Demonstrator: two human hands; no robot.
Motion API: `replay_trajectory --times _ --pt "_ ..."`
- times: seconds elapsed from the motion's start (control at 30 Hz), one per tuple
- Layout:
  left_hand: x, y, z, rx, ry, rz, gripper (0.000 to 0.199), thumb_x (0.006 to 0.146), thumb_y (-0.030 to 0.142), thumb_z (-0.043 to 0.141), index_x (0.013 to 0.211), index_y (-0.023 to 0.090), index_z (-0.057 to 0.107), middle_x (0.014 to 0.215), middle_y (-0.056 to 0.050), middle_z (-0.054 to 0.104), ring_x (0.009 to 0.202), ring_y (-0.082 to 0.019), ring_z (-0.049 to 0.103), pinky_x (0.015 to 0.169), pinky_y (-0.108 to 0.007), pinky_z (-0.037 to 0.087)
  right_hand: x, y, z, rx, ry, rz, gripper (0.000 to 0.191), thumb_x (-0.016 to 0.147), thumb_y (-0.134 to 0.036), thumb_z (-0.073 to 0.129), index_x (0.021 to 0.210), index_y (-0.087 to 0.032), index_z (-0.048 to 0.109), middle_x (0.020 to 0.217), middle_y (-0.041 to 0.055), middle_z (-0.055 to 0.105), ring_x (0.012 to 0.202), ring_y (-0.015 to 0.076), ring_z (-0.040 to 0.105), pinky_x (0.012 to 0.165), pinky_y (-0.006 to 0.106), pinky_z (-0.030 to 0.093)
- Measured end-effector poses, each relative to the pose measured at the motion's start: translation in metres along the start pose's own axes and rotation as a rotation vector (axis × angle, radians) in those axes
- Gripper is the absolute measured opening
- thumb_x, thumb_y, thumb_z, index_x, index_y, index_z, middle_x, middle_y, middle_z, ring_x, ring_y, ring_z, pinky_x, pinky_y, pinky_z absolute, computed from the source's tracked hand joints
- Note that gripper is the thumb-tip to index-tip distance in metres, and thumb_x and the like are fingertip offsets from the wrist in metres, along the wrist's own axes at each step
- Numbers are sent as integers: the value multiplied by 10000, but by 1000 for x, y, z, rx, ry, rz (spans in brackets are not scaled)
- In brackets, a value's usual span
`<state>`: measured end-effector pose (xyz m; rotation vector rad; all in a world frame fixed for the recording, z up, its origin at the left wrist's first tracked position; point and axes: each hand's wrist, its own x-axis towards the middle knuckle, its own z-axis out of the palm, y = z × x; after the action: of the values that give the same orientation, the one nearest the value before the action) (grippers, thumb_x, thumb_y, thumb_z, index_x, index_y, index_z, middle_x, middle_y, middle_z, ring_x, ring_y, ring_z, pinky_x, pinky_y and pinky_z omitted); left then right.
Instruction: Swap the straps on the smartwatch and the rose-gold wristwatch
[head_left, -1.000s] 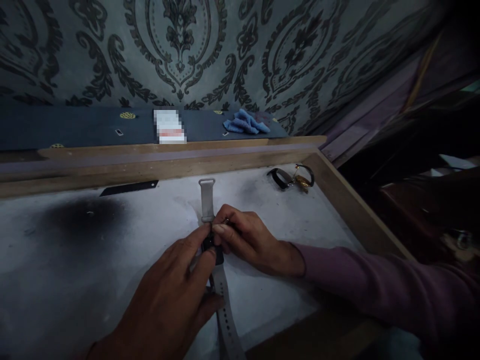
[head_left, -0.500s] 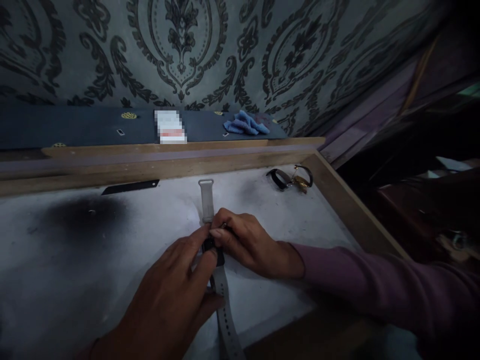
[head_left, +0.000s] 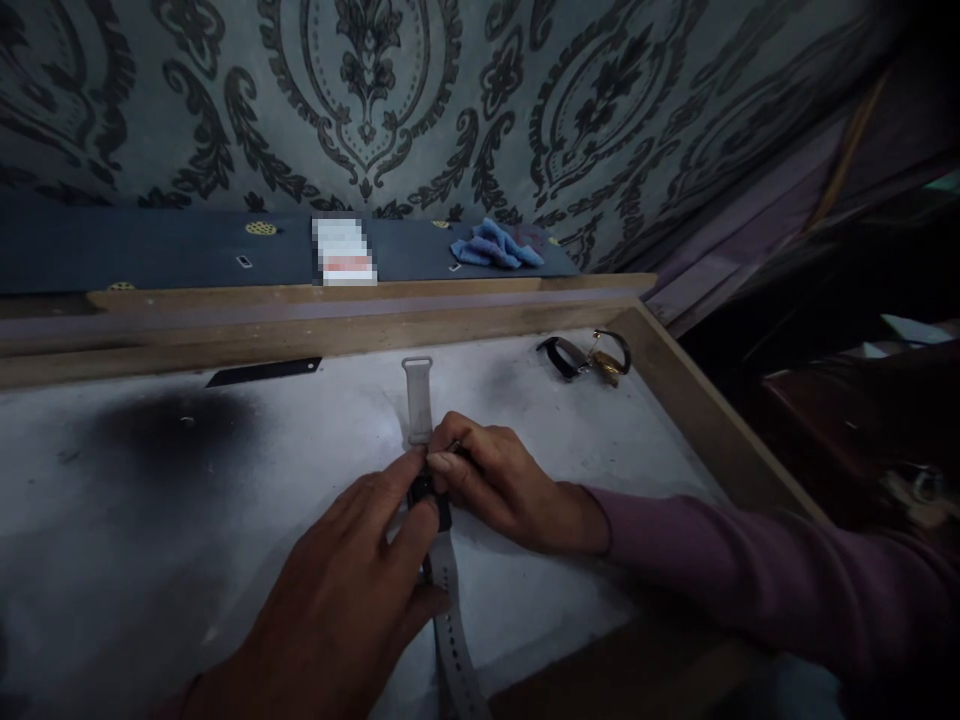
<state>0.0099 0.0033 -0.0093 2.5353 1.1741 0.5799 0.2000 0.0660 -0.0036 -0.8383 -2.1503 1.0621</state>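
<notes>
A watch [head_left: 444,516] with a dark case and a grey strap [head_left: 457,625] with a row of holes lies on the white surface. The strap's other half [head_left: 418,395], ending in a loop, stretches away from the case. My left hand [head_left: 341,565] grips the case between thumb and fingers, which cover part of it. At the case's far end, my right hand [head_left: 495,480] is closed in a pinch on a thin metal tool [head_left: 456,447]. Only a short dark piece of it shows; its tip is hidden by the fingers.
Wooden edging [head_left: 720,430] borders the white work surface [head_left: 300,430]. A black blade [head_left: 264,372] lies at the back left, and other watches [head_left: 570,358] lie at the back right. A blue cloth [head_left: 495,245] and a blurred-out card [head_left: 343,252] rest on the ledge behind.
The whole view has shifted slightly. Both hands keep the same hold at the watch, with barely any finger movement showing.
</notes>
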Motion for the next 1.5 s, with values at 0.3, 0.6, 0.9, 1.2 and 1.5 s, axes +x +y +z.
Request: replay_trajectory --times 0.3,0.6,0.9,1.2,1.5 --pt "-1 0 1 -22 0 -3 409 747 142 697 1104 184 501 1382 -211 539 1174 -363 622 886 -508 602 -2 1 2 -88 6 -58 143 1016 -224 393 875 -213 414 697 -33 501 562 96 481 540 208 427" --pt "1 1 0 5 8 11 457 709 135 708 1106 170 485 1330 -238 573 1126 -385 647 838 -516 619 0 0 3 19 20 -6 135 1005 -202 420 871 -204 436 680 -35 510 551 94 486 528 206 423" --pt "2 2 -1 8 -5 5 527 680 115 728 1125 180 453 1330 -241 569 1118 -379 651 825 -517 622 0 0 3 50 18 3 151 1001 -197 437 850 -194 449 682 -39 505 565 89 499 547 200 432" --pt "3 2 0 23 18 10 632 605 121 820 1122 171 460 1311 -243 584 1099 -376 662 832 -503 625 0 1 2 -4 24 -45 135 996 -167 429 866 -201 429 689 -36 511 565 87 497 540 192 424" --pt "3 3 -2 47 30 29 625 604 122 800 1120 171 452 1292 -237 603 1079 -366 676 818 -481 630 0 2 2 -73 25 -83 148 1009 -198 404 862 -210 411 706 -31 500 544 89 482 514 197 414"
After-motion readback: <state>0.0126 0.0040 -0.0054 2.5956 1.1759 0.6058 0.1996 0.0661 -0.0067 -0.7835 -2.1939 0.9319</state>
